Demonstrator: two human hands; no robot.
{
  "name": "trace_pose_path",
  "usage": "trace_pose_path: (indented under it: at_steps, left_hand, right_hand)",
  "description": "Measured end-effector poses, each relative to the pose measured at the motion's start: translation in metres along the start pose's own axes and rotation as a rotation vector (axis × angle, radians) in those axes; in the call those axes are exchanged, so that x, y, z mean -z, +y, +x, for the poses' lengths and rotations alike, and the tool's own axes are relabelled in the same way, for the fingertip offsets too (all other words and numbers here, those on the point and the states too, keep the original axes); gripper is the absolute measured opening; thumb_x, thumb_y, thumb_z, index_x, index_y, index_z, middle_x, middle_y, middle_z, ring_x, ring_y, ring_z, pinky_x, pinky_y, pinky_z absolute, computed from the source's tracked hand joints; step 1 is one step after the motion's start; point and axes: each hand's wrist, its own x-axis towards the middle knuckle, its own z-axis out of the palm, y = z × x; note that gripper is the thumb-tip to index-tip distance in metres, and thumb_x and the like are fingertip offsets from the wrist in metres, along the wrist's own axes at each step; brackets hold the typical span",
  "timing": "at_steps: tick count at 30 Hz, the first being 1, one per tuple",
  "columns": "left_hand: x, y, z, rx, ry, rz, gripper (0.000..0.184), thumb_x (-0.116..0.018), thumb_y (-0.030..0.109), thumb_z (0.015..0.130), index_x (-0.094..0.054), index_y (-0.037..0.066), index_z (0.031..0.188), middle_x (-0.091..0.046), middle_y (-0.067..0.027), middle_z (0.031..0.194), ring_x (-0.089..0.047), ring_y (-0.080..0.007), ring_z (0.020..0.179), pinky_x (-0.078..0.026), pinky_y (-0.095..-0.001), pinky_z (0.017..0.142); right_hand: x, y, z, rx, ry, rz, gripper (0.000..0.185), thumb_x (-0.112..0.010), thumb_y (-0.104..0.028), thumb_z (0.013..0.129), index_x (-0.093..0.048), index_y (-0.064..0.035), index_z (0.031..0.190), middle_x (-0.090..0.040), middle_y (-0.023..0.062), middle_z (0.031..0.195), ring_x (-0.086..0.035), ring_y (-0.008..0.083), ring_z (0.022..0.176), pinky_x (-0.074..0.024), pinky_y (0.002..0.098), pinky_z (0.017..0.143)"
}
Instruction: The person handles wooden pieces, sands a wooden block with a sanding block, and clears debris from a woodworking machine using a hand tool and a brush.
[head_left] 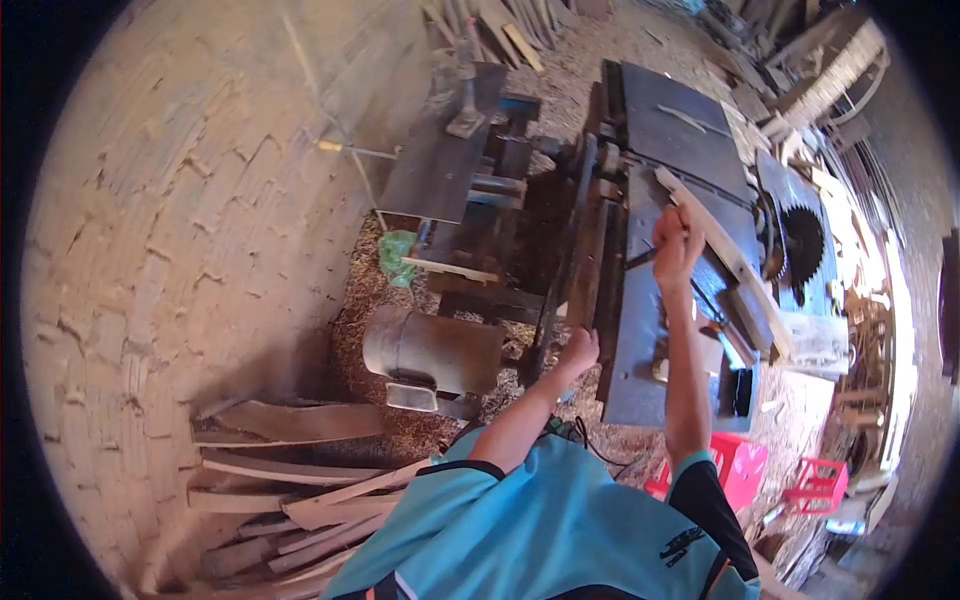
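My right hand (678,245) is above the dark metal machine table (640,330), its fingers curled together beside a long wooden strip (740,262) that lies slantwise on the machine. A short dark rod (639,259) shows at the left of these fingers; whether they grip it is unclear. Lower and to the left, my left hand (578,352) is closed at the machine's near-left edge, by a long dark bar (562,270). What it holds, if anything, is hidden.
Right of the table stands a toothed circular saw blade (803,245). A cylindrical motor (435,350) sits low on the left. Curved wood pieces (300,470) are stacked by the brick wall (180,250). Red plastic stools (815,485) stand at lower right. Shavings cover the floor.
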Motion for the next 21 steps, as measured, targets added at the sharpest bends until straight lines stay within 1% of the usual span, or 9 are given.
trace_pose_path:
  at_steps: [2,5,6,12,13,14,17,20,21]
  left_hand:
    - [0.025,0.027,-0.013,0.130,-0.104,-0.024,0.039,-0.034,0.031,0.084,-0.049,-0.005,0.080,-0.055,-0.0283,0.076,-0.054,-0.0409,0.076,-0.042,-0.0483,0.068]
    - [0.018,0.012,-0.006,0.079,-0.142,0.102,0.037,-0.033,0.029,0.085,-0.050,-0.004,0.081,-0.056,-0.0257,0.075,-0.054,-0.0410,0.075,-0.042,-0.0471,0.067]
    - [0.021,0.018,-0.010,0.088,-0.106,0.076,0.038,-0.035,0.025,0.085,-0.052,-0.007,0.073,-0.055,-0.0251,0.068,-0.056,-0.0373,0.069,-0.042,-0.0451,0.060]
    - [0.009,0.004,0.002,0.041,0.000,0.127,0.032,-0.038,0.022,0.083,-0.051,-0.007,0.074,-0.056,-0.0247,0.070,-0.056,-0.0370,0.068,-0.042,-0.0454,0.061]
    - [0.014,0.011,-0.008,0.023,0.015,0.110,0.031,-0.039,0.021,0.082,-0.051,-0.007,0.074,-0.056,-0.0248,0.070,-0.056,-0.0375,0.068,-0.042,-0.0456,0.060]
    - [0.024,0.017,-0.008,0.082,-0.151,0.042,0.030,-0.041,0.021,0.080,-0.052,-0.007,0.074,-0.055,-0.0255,0.071,-0.055,-0.0386,0.070,-0.042,-0.0460,0.061]
    - [0.023,0.018,-0.008,0.083,-0.121,0.097,0.028,-0.037,0.020,0.081,-0.047,-0.006,0.080,-0.055,-0.0262,0.074,-0.055,-0.0395,0.074,-0.043,-0.0465,0.065]
    - [0.017,0.012,-0.004,0.091,-0.097,0.099,0.028,-0.038,0.020,0.081,-0.048,-0.006,0.077,-0.055,-0.0267,0.075,-0.055,-0.0398,0.075,-0.043,-0.0466,0.065]
    - [0.020,0.013,-0.005,0.043,-0.113,0.074,0.030,-0.040,0.019,0.081,-0.053,-0.008,0.074,-0.055,-0.0253,0.071,-0.056,-0.0391,0.069,-0.044,-0.0460,0.063]
  right_hand:
    - [-0.001,-0.004,-0.006,-0.018,-0.026,-0.125,0.026,-0.038,-0.015,0.081,-0.035,-0.0012,0.060,-0.034,0.0033,0.048,-0.034,0.0108,0.045,-0.0250,0.0256,0.041]
    - [-0.007,0.029,-0.018,0.055,-0.048,-0.280,0.016,-0.040,-0.006,0.075,-0.036,0.0002,0.061,-0.030,0.0071,0.047,-0.034,0.0125,0.044,-0.0244,0.0260,0.040]
    - [-0.005,0.026,-0.016,0.048,-0.054,-0.281,0.015,-0.040,-0.005,0.075,-0.037,0.0001,0.062,-0.030,0.0080,0.047,-0.034,0.0138,0.043,-0.0245,0.0264,0.040]
    - [-0.010,-0.020,-0.022,0.024,-0.003,-0.165,0.015,-0.040,-0.005,0.078,-0.037,0.0001,0.064,-0.032,0.0141,0.048,-0.031,0.0222,0.040,-0.0254,0.0287,0.040]
    - [-0.010,-0.019,-0.025,0.025,-0.002,-0.199,0.015,-0.040,-0.005,0.078,-0.037,0.0002,0.064,-0.032,0.0138,0.048,-0.031,0.0215,0.040,-0.0253,0.0286,0.040]
    - [-0.010,-0.018,-0.022,0.033,-0.006,-0.235,0.015,-0.039,-0.005,0.078,-0.037,0.0002,0.064,-0.032,0.0136,0.048,-0.031,0.0208,0.040,-0.0252,0.0285,0.040]
    - [-0.014,-0.019,-0.008,0.030,-0.025,-0.230,0.015,-0.041,-0.004,0.077,-0.037,0.0002,0.063,-0.032,0.0136,0.049,-0.032,0.0219,0.040,-0.0254,0.0298,0.040]
    - [-0.015,-0.033,-0.008,0.097,-0.029,-0.252,0.016,-0.042,-0.003,0.077,-0.036,0.0003,0.062,-0.031,0.0137,0.049,-0.033,0.0228,0.040,-0.0257,0.0304,0.040]
    - [-0.016,-0.035,-0.011,0.104,-0.027,-0.248,0.016,-0.042,-0.003,0.077,-0.036,0.0003,0.062,-0.031,0.0138,0.049,-0.033,0.0233,0.040,-0.0258,0.0305,0.040]
